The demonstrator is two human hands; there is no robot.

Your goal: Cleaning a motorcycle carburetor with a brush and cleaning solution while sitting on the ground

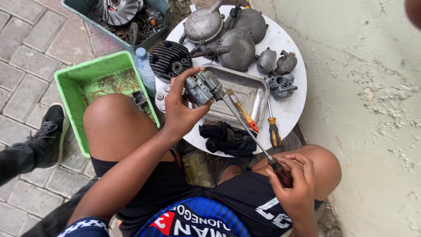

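My left hand point(180, 109) grips a grey metal carburetor point(201, 87) above the near edge of a round white table point(289, 109). My right hand point(293, 184) is closed on the dark red handle of a long screwdriver point(245, 125), low over my right knee. The screwdriver's shaft runs up and left, and its tip touches the carburetor. Under the shaft lies a metal tray point(252, 90) with an orange-handled brush point(241, 109) resting on its rim.
A second orange-handled screwdriver point(274, 131) and a black rag point(228, 139) lie on the table's near side. Grey engine covers point(234, 48), a finned cylinder head point(170, 59) and small parts crowd the far side. A green tub point(70, 87), a plastic bottle point(144, 66), a parts crate point(127, 17) and a wall point(372, 109) surround me. Another person's black shoe point(50, 131) is at the left.
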